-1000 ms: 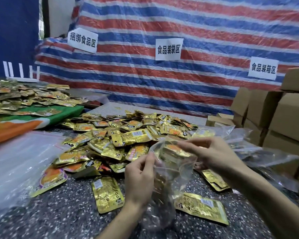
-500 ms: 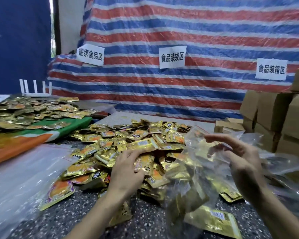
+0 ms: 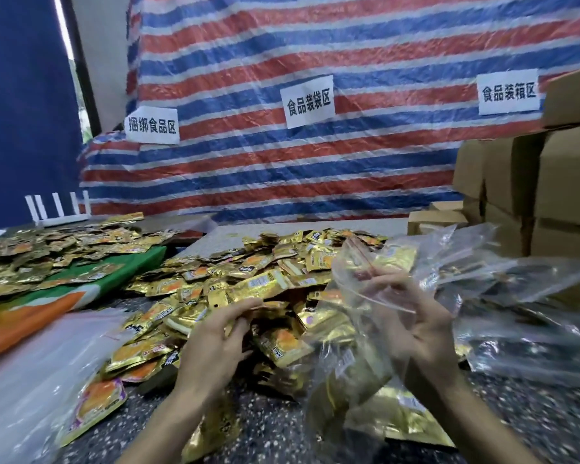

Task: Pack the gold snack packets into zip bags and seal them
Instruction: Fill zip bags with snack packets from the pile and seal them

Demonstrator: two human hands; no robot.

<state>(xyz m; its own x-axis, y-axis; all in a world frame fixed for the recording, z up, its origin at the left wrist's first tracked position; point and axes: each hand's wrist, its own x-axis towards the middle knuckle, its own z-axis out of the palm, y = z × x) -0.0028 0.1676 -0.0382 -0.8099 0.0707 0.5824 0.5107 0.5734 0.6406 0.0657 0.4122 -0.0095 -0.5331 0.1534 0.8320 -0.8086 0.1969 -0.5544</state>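
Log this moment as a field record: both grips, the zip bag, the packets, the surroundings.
left grip: fingers curled into the gold packets, pinching one at the heap's near edge
right grip: holds the zip bag near its mouth, above the table
zip bag: clear, red zip line, looks unsealed, gold packets inside
gold packets: loose heap on the speckled table
second heap: on green-orange cloth, left
spare bags: clear, lying right
backdrop: striped tarp with three paper signs; cardboard boxes right
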